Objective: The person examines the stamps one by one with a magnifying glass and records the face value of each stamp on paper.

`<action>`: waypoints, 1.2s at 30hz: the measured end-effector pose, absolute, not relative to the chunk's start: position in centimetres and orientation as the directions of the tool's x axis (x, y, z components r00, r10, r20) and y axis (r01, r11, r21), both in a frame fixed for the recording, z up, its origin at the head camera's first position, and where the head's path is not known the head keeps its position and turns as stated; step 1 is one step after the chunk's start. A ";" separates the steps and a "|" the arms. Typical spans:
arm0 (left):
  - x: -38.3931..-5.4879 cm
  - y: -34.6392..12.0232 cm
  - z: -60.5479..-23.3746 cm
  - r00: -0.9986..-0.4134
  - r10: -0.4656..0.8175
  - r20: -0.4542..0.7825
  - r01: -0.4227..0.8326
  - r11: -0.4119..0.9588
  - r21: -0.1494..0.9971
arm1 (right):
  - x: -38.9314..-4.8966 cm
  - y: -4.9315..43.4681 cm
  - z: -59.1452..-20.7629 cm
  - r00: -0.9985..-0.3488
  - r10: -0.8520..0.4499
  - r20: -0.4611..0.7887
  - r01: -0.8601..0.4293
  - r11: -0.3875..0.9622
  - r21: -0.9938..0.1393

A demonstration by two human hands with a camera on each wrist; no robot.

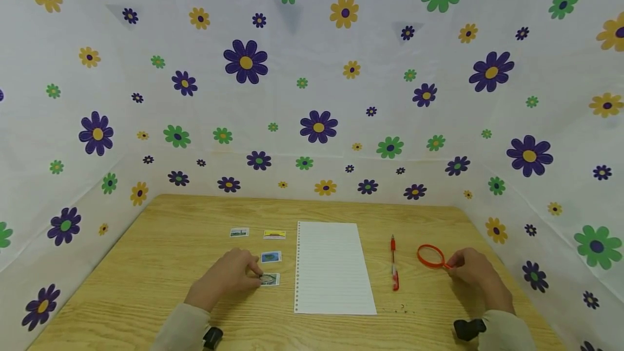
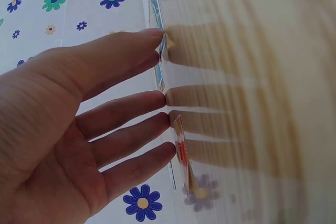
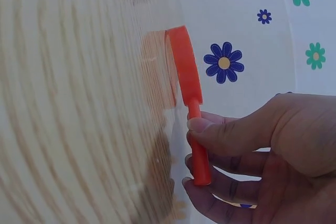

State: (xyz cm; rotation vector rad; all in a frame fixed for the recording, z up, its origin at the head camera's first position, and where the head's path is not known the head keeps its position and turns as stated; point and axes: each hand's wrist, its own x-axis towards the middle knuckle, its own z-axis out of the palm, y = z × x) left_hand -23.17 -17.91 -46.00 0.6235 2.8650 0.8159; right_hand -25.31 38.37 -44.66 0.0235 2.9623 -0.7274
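My left hand (image 1: 233, 274) has its thumb and index fingertips together at the left edge of a postage stamp (image 1: 271, 279) with a greenish-grey oval picture, pinching it at the table; the other fingertips touch the tabletop in the left wrist view. Just beyond lies a blue stamp (image 1: 271, 257). Farther back are a yellow stamp (image 1: 275, 235) and a pale landscape stamp (image 1: 239, 232). On the right, my right hand (image 1: 475, 272) grips the thin handle of a red magnifying glass (image 3: 185, 66) between thumb and fingers. Its round rim stays low over the table.
A lined, punched sheet of paper (image 1: 333, 270) lies in the middle of the wooden table (image 1: 146, 264). Right of it is a red pen (image 1: 394, 264), with small dark specks (image 1: 403, 306) nearby. A flowered white curtain (image 1: 312, 96) encloses the back and sides.
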 end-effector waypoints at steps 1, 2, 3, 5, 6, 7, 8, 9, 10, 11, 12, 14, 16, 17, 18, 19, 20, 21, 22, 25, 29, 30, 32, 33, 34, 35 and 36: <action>-23.2 -17.9 -46.0 -0.912 0.409 0.017 0.357 0.774 0.523 | -25.3 38.4 -44.7 -0.996 -0.008 -0.093 0.036 0.887 -0.461; -23.2 -17.9 -46.1 -0.914 0.406 0.017 0.354 0.775 0.523 | -25.4 38.5 -44.7 -0.995 -0.006 -0.096 0.040 0.885 -0.463; -23.2 -17.9 -46.1 -0.914 0.405 0.018 0.354 0.775 0.523 | -25.4 38.5 -44.8 -0.995 -0.012 -0.097 0.035 0.884 -0.465; -23.3 -18.0 -46.2 -0.915 0.403 0.021 0.354 0.776 0.522 | -25.3 38.6 -44.9 -0.995 -0.022 -0.100 0.027 0.883 -0.468; -23.3 -18.0 -46.3 -0.915 0.403 0.022 0.354 0.775 0.523 | -25.3 38.6 -44.9 -0.995 -0.025 -0.101 0.026 0.883 -0.470; -23.3 -18.0 -46.3 -0.915 0.404 0.023 0.355 0.775 0.523 | -25.3 38.6 -44.9 -0.994 -0.030 -0.103 0.023 0.882 -0.471; -23.3 -18.0 -46.3 -0.914 0.404 0.024 0.356 0.775 0.522 | -25.3 38.5 -44.8 -0.994 -0.032 -0.105 0.021 0.881 -0.472; -23.4 -18.0 -46.3 -0.915 0.403 0.023 0.355 0.776 0.521 | -25.2 38.5 -44.8 -0.994 -0.038 -0.105 0.016 0.882 -0.471; -23.3 -18.1 -46.3 -0.915 0.403 0.022 0.355 0.777 0.520 | -25.2 38.5 -44.8 -0.994 -0.038 -0.106 0.017 0.882 -0.471; -23.3 -18.1 -46.3 -0.914 0.405 0.021 0.356 0.777 0.519 | -25.2 38.5 -44.8 -0.994 -0.037 -0.106 0.017 0.883 -0.470; -23.3 -18.1 -46.3 -0.914 0.406 0.021 0.357 0.777 0.519 | -25.2 38.4 -44.8 -0.994 -0.037 -0.107 0.017 0.884 -0.468; -23.3 -18.0 -46.3 -0.913 0.406 0.019 0.357 0.777 0.519 | -25.2 38.5 -44.8 -0.993 -0.035 -0.110 0.021 0.886 -0.464; -23.3 -18.0 -46.3 -0.913 0.407 0.019 0.358 0.778 0.516 | -25.3 38.5 -44.9 -0.993 -0.032 -0.114 0.025 0.887 -0.462; -23.3 -17.9 -46.3 -0.913 0.407 0.021 0.360 0.781 0.511 | -25.3 38.5 -44.8 -0.992 -0.029 -0.119 0.029 0.888 -0.459; -23.3 -17.9 -46.3 -0.913 0.407 0.022 0.361 0.784 0.505 | -25.3 38.5 -44.8 -0.992 -0.028 -0.125 0.033 0.889 -0.457; -23.3 -17.8 -46.3 -0.913 0.406 0.025 0.364 0.788 0.496 | -25.3 38.5 -44.7 -0.991 -0.017 -0.133 0.046 0.889 -0.455; -23.3 -17.8 -46.3 -0.913 0.406 0.032 0.370 0.794 0.482 | -25.3 38.4 -44.5 -0.991 -0.007 -0.136 0.055 0.892 -0.449; -23.2 -17.7 -46.2 -0.914 0.404 0.036 0.371 0.798 0.474 | -25.3 38.4 -44.3 -0.990 0.005 -0.138 0.066 0.894 -0.443; -23.2 -17.7 -46.1 -0.915 0.401 0.042 0.372 0.802 0.468 | -25.3 38.3 -44.1 -0.990 0.016 -0.138 0.076 0.897 -0.436; -23.1 -17.5 -45.9 -0.921 0.383 0.068 0.371 0.813 0.448 | -25.3 37.8 -43.3 -0.997 0.008 -0.083 0.043 0.904 -0.426; -23.2 -17.2 -46.0 -0.917 0.388 0.096 0.389 0.814 0.430 | -25.3 36.6 -42.1 -0.996 -0.084 0.031 -0.089 0.889 -0.450; -23.3 -17.1 -46.0 -0.914 0.394 0.092 0.394 0.815 0.426 | -25.3 36.2 -41.9 -0.993 -0.106 0.049 -0.117 0.880 -0.460; -23.5 -16.7 -46.1 -0.906 0.413 0.089 0.412 0.814 0.409 | -25.3 35.3 -41.6 -0.989 -0.131 0.064 -0.146 0.862 -0.486; -23.6 -16.5 -46.2 -0.904 0.418 0.086 0.416 0.817 0.398 | -25.4 34.9 -41.6 -0.987 -0.144 0.068 -0.159 0.853 -0.497; -23.8 -16.3 -46.2 -0.902 0.425 0.081 0.421 0.818 0.392 | -25.5 34.4 -41.6 -0.985 -0.158 0.071 -0.172 0.845 -0.507; -24.0 -16.0 -46.2 -0.900 0.429 0.078 0.424 0.819 0.386 | -25.6 34.0 -41.7 -0.984 -0.164 0.068 -0.175 0.838 -0.516; -24.1 -15.8 -46.2 -0.898 0.434 0.076 0.429 0.821 0.378 | -25.7 33.5 -41.9 -0.983 -0.174 0.067 -0.183 0.834 -0.520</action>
